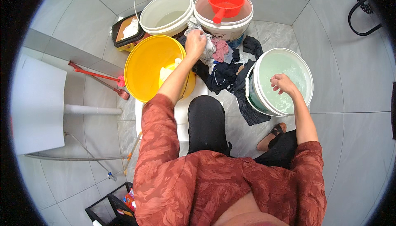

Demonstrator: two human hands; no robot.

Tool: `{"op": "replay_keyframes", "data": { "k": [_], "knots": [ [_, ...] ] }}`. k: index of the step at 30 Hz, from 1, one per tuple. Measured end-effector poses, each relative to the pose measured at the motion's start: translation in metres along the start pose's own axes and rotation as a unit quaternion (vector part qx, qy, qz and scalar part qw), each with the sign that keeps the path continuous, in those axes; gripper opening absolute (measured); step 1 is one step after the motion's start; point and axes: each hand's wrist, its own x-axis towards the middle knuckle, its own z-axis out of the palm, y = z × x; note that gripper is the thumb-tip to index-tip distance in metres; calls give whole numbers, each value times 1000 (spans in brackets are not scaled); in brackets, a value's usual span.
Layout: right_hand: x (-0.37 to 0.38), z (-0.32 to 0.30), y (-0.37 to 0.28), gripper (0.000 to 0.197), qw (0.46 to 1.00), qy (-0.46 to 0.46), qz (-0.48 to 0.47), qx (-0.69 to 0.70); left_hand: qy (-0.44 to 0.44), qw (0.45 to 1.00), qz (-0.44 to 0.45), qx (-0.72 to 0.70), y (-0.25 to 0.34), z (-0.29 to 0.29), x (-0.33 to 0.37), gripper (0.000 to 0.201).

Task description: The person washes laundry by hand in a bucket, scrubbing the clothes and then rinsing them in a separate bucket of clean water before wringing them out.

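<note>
My left hand (pixel 195 45) is closed on a light grey-and-white piece of clothing (pixel 208 49) at the top of a pile of laundry. Under it lie a pink cloth (pixel 220 50) and several dark garments (pixel 226 74). Over a white bucket of cloudy water (pixel 306 65) on the right hovers my right hand (pixel 283 84), its fingers loosely bent and apart, with nothing seen in them. Left of the pile, below my left forearm, a large yellow bucket (pixel 142 67) is tilted, with some white cloth (pixel 166 73) inside.
At the back stand a white bucket with water (pixel 145 17) and another white bucket (pixel 222 30) with a red dipper (pixel 226 4) in it. A yellow-and-black container (pixel 120 43) sits behind the yellow bucket. Red-handled brushes (pixel 103 76) lean left, near a white pipe (pixel 93 109).
</note>
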Motion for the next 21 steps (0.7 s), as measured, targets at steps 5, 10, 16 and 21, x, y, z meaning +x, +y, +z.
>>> {"op": "replay_keyframes", "data": {
  "k": [5,10,16,21],
  "knots": [
    [-5,0,-4,24,1000,17,-13,12,-66,946,-250,194,-15,64,5,57],
    [-13,-4,0,23,999,30,-22,-26,-69,945,-285,147,-48,75,15,23],
    [-7,-10,6,18,997,61,-50,-11,10,841,-286,-459,23,2,56,20],
    [-20,-3,-25,42,968,142,-174,112,-139,708,-227,-654,169,-73,70,36]
  ]
}}
